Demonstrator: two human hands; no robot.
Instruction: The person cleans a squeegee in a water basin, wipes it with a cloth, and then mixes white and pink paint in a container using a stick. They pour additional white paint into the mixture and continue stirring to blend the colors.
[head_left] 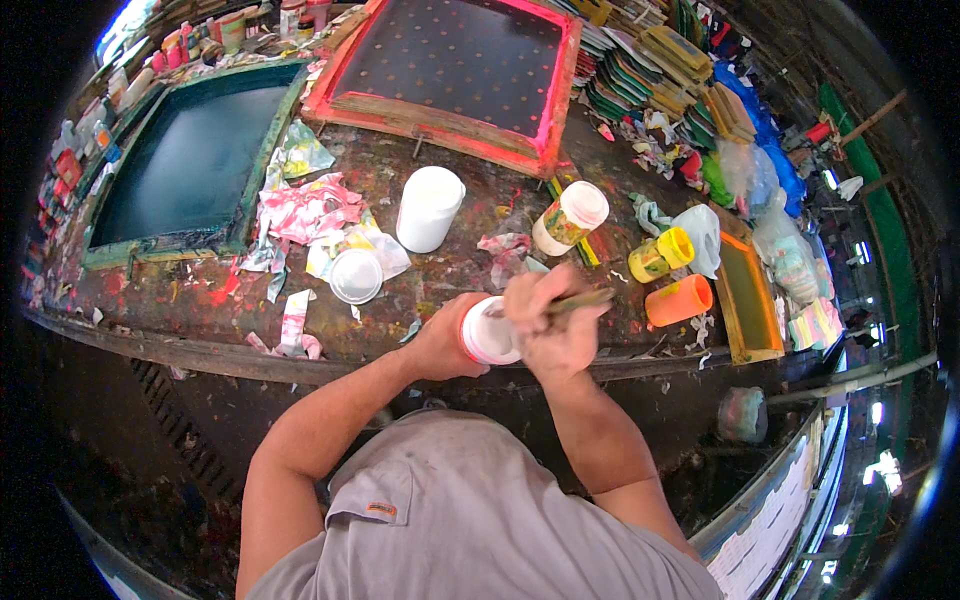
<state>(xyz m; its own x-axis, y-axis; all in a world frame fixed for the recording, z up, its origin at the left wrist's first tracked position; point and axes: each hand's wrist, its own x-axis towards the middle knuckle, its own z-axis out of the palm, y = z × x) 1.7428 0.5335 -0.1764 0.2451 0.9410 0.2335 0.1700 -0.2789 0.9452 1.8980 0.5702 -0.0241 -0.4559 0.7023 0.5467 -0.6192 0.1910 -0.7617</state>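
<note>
My left hand [444,338] is wrapped round the side of an open white jar [490,346] with a pinkish rim at the table's front edge. White stuff shows inside it. My right hand [556,322], slightly blurred, closes round a flat brownish stick [582,302] over the jar's right side. The stick's lower end is mostly hidden by my fingers, so whether it dips into the jar cannot be told. A white lid [356,276] lies left of my left hand. Beyond my hands stand a tall white tub [430,210] and a white labelled jar [570,218].
On the right are a yellow jar [660,256], an orange jar [680,302] lying tilted and a yellow-framed screen [748,300]. Farther back rest a red-framed printing screen [450,60] and a green-framed one [195,160]. Paint-stained rags [305,210] lie at left.
</note>
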